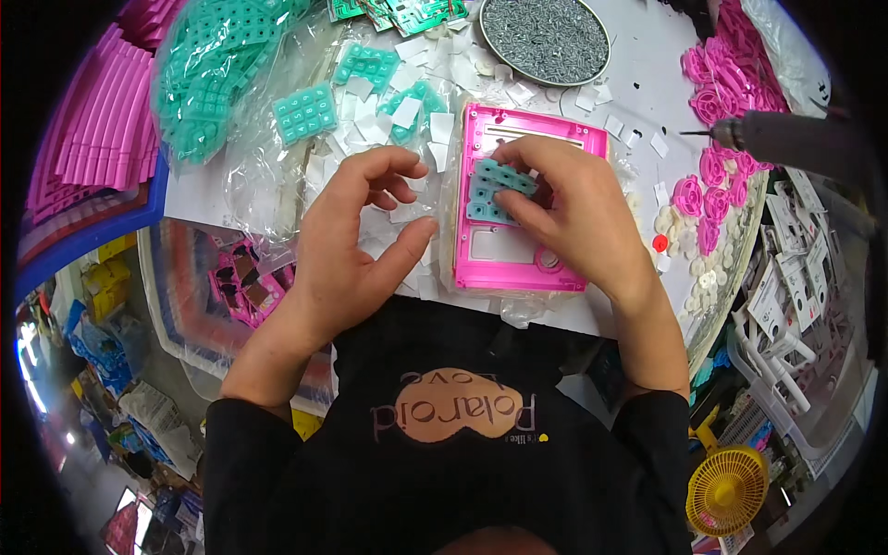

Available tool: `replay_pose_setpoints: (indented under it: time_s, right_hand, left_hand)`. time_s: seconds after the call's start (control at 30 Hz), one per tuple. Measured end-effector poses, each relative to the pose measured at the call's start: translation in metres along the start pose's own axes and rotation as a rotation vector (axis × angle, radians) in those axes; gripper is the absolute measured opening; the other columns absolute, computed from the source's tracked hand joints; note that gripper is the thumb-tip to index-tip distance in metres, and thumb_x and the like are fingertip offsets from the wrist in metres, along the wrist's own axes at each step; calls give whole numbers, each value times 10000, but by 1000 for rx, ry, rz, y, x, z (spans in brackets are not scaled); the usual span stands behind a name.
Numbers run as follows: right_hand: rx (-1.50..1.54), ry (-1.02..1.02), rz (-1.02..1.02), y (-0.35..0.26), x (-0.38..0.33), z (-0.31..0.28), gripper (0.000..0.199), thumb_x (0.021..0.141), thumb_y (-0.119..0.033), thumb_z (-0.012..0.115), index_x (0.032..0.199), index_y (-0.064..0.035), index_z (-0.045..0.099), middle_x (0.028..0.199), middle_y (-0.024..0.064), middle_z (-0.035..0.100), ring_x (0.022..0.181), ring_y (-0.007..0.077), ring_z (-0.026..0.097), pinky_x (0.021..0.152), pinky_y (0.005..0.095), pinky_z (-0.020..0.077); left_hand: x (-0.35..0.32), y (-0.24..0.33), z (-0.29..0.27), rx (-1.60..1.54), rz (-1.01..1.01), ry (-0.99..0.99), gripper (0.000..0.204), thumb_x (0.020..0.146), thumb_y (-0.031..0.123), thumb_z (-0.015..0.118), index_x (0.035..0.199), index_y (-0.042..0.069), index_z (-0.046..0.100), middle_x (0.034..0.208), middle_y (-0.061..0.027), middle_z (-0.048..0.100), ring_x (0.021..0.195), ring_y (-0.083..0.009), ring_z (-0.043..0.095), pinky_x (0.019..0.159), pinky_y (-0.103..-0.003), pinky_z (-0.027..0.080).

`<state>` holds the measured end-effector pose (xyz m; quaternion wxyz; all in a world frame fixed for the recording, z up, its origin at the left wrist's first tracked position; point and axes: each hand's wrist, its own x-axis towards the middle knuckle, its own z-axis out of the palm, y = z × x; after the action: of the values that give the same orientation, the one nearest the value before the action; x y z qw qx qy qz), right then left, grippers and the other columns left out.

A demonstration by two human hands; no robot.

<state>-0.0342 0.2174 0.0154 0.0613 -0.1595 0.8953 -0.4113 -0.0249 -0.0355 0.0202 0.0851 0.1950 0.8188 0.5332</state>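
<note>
A pink plastic casing (481,276) lies open side up in front of me. My right hand (578,208) is over it, thumb and fingers closed on a teal rubber keypad (488,196). The keypad sits over the left part of the casing, looking bent or folded; whether it touches the casing floor I cannot tell. To the left of the casing, my left hand (347,245) is held above the table with fingers curved and thumb apart, holding nothing. Beyond it lie more teal keypads (305,114) among small white paper pieces (405,112).
A bag of teal keypads (199,83) and stacked pink parts (106,129) stand at left. A round tray of screws (546,42) and green circuit boards (425,14) are at the back. From the right juts an electric screwdriver (777,139), near pink rings (712,190) and white discs (708,277).
</note>
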Motion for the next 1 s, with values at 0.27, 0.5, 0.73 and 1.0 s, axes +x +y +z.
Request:
replay_pose_setpoints:
  time_s: [0.27, 0.5, 0.73, 1.0]
  right_hand:
    - [43, -213, 61, -5, 14, -15, 264, 779, -81, 767, 1021, 1, 701, 837, 166, 698, 779, 294, 683, 703, 389, 538]
    - [-54, -372, 148, -12, 30, -24, 375, 768, -66, 801, 1119, -19, 678, 931, 159, 703, 742, 238, 690, 665, 355, 535]
    - [-382, -63, -166, -29, -28, -17, 754, 775, -325, 819, 1405, -31, 527, 1425, 185, 544, 1277, 368, 553, 1011, 476, 465]
    - [-516, -254, -134, -18, -53, 20, 1028, 793, -667, 667, 1506, 26, 408, 1622, 248, 313, 1535, 427, 240, 1145, 729, 135]
  left_hand:
    - [17, -4, -6, 66, 80, 3, 396, 850, -7, 707, 1231, 24, 603, 1162, -80, 674, 934, -157, 644, 855, -301, 507]
    - [19, -9, -4, 83, 134, 38, 391, 840, 31, 749, 1209, 50, 620, 1124, -82, 696, 834, -188, 657, 747, -313, 519]
    - [15, -11, -13, 119, 83, 94, 372, 840, 35, 749, 1193, 57, 636, 1099, -75, 697, 813, -180, 651, 710, -304, 505]
    - [111, -25, -43, 831, 403, 31, 281, 827, 136, 769, 1082, 68, 673, 1020, -95, 676, 898, -252, 655, 818, -372, 504]
